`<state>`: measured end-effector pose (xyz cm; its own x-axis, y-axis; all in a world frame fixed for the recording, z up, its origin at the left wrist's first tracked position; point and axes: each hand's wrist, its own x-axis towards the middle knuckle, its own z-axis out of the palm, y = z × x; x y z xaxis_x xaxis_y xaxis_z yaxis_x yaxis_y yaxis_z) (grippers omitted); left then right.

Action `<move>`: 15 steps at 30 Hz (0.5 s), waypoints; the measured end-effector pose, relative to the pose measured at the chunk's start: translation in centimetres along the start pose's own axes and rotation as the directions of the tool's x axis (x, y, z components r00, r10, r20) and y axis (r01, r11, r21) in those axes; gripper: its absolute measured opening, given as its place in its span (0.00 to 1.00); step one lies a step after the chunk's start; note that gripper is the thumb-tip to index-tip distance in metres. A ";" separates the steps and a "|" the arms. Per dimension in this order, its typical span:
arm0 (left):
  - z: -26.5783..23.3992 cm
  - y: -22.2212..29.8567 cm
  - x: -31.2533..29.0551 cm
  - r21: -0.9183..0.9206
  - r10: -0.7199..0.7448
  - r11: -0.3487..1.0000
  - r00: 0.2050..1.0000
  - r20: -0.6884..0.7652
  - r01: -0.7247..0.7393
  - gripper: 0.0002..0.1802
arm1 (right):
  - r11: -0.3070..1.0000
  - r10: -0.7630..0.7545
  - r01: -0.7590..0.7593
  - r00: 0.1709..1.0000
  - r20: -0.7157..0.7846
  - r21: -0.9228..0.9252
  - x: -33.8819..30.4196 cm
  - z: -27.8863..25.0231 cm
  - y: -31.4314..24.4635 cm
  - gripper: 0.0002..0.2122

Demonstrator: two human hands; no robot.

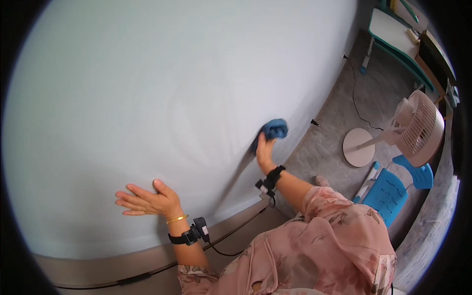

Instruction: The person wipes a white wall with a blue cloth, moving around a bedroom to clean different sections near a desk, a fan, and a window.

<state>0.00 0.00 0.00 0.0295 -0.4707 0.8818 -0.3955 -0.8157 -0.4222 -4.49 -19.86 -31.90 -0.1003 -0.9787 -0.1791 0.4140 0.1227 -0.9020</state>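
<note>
Left hand (150, 201): fingers spread, lower left; could skid if leaned on the smooth white surface (123, 98)
Right hand (264, 151): gripping crumpled blue cloth (276, 129), centre right; loose folds could slip

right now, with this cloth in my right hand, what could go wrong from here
The blue cloth, bunched in your right hand, might slip, since part of it hangs loose. The thin cable from the wrist device below your left hand could snag if you reach farther. The black cord on the grey floor runs toward the fan and might catch a foot.
</note>
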 end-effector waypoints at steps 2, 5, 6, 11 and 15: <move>0.0 -0.4 0.5 0.015 0.000 1.000 1.000 0.003 -0.001 0.34 | 0.991 0.110 -0.117 0.990 -0.091 -0.069 3.6 -0.3 2.2 0.31; 0.6 1.6 -0.2 0.058 -0.027 0.998 0.999 -0.040 0.030 0.34 | 0.836 0.538 -0.523 0.841 -0.057 0.164 14.4 -2.9 4.8 0.32; 0.5 1.7 -0.4 0.065 -0.033 0.997 0.999 -0.030 0.035 0.34 | 0.529 0.842 -0.821 0.539 -0.016 0.216 16.7 -4.6 4.8 0.32; 0.7 2.3 -0.7 0.025 -0.034 0.999 0.999 -0.034 0.035 0.35 | 0.785 0.619 -0.612 0.779 -0.094 0.101 15.5 -3.3 0.9 0.26; 0.3 0.9 -0.5 0.112 0.001 0.994 1.000 -0.019 0.001 0.34 | 0.997 -0.081 0.083 0.981 0.179 -0.005 6.2 2.7 -11.7 0.23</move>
<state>-0.11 -0.59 -0.85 0.0121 -0.4650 0.8852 -0.2900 -0.8489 -0.4420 -7.46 -27.84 -21.41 0.0297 -0.9990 -0.0324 0.3995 0.0415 -0.9158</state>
